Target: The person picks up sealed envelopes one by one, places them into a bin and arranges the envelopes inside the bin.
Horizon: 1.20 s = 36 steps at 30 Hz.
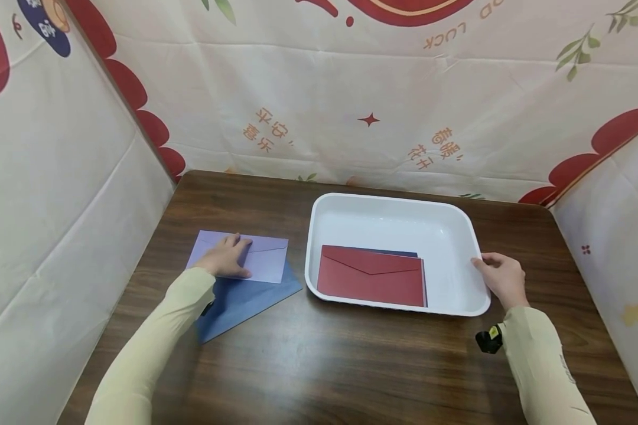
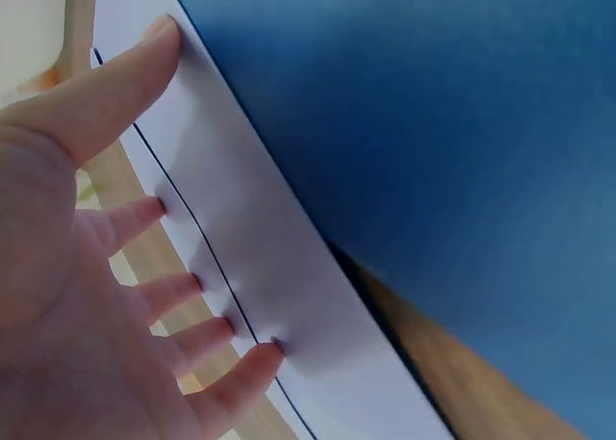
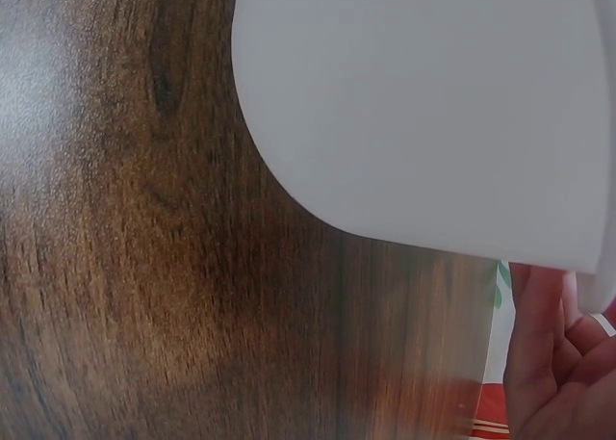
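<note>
On the left of the table, my left hand (image 1: 224, 257) rests on a lavender envelope (image 1: 268, 261). The left wrist view shows its fingers spread, with the fingertips and thumb (image 2: 144, 69) touching the paper. Under the lavender envelope lies a larger blue envelope (image 1: 247, 304), set at an angle. My right hand (image 1: 504, 278) pinches the right rim of a white tray (image 1: 449, 265), thumb over the edge. Inside the tray, at its front left, a red envelope (image 1: 372, 286) lies flap side up. A dark blue edge shows behind it, the rest covered.
A dark wood-grain table (image 1: 308, 366) carries everything. Printed white cloth (image 1: 319, 88) with red scallops hangs along the back and both sides. The tray stands right of the blue envelope, close to its corner.
</note>
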Tool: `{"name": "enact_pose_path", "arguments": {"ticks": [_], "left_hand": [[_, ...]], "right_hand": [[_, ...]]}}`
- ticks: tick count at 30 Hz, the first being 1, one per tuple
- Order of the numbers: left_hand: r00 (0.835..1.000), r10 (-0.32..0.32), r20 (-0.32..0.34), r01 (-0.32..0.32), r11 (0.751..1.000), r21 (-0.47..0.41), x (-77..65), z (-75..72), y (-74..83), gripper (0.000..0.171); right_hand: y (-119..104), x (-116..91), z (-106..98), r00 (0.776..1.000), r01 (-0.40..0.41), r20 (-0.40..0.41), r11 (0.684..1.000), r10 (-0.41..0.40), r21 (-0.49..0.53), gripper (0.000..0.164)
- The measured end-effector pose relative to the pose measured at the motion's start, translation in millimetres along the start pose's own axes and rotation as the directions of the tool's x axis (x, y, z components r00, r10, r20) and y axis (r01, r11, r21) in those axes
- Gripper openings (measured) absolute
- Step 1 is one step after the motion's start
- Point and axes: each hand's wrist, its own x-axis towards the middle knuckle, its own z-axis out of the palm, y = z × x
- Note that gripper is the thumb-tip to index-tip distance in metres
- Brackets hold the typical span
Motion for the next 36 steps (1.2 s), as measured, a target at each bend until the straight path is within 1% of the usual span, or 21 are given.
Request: {"name": "enact_pose_path", "arguments": {"ticks": [4, 8, 13, 15, 17, 21, 23, 26, 30, 33, 36], "left_hand": [[1.000, -0.003, 0.020, 0.003, 1.000, 0.029, 4.7, -3.3, 11.9, 0.082], [0.999, -0.006, 0.051, 0.004, 0.999, 0.046, 8.4, -4.8, 19.1, 0.083], [0.997, 0.001, 0.075, -0.002, 1.000, 0.015, 11.6, -10.2, 21.7, 0.079], [0.997, 0.008, 0.075, -0.008, 1.000, -0.002, 12.8, -14.1, 20.9, 0.073], [0.998, 0.029, 0.055, -0.029, 1.000, -0.002, 14.6, -18.3, 19.4, 0.064], [0.997, 0.076, -0.018, -0.076, 0.996, 0.044, 20.5, -25.6, 14.9, 0.039], [0.995, 0.092, -0.046, -0.089, 0.994, 0.059, 24.5, -27.7, 12.0, 0.031], [0.994, 0.092, -0.062, -0.089, 0.995, 0.048, 30.4, -27.9, 6.5, 0.029], [0.993, 0.100, -0.059, -0.100, 0.995, 0.007, 39.1, -27.0, 0.0, 0.031], [0.993, 0.112, -0.049, -0.112, 0.994, -0.004, 44.6, -28.3, -1.2, 0.032], [0.995, 0.098, -0.022, -0.097, 0.995, 0.015, 49.7, -29.5, -1.1, 0.033]], "right_hand": [[0, 1, 0, 1.000, -0.022, 0.005, 1.000, 0.022, -0.002, 0.056], [0, 1, 0, 0.999, -0.034, 0.011, 0.999, 0.034, 0.003, 0.057], [-1, 0, 0, 1.000, -0.028, 0.007, 1.000, 0.028, 0.007, 0.056], [-2, -1, 0, 1.000, -0.025, 0.006, 1.000, 0.025, 0.006, 0.056], [-2, -1, 0, 1.000, -0.026, 0.007, 1.000, 0.026, 0.006, 0.056], [-2, -1, 0, 1.000, -0.030, 0.006, 1.000, 0.029, 0.006, 0.056], [-2, 0, -1, 1.000, -0.029, 0.005, 1.000, 0.029, 0.006, 0.057], [-1, 0, 0, 1.000, -0.018, 0.002, 1.000, 0.018, 0.001, 0.056], [-1, 1, 0, 1.000, -0.013, 0.002, 1.000, 0.013, -0.006, 0.056], [-1, 1, -1, 1.000, -0.015, 0.005, 1.000, 0.015, -0.005, 0.056], [0, 1, -1, 1.000, -0.012, 0.009, 1.000, 0.012, -0.001, 0.056]]}}
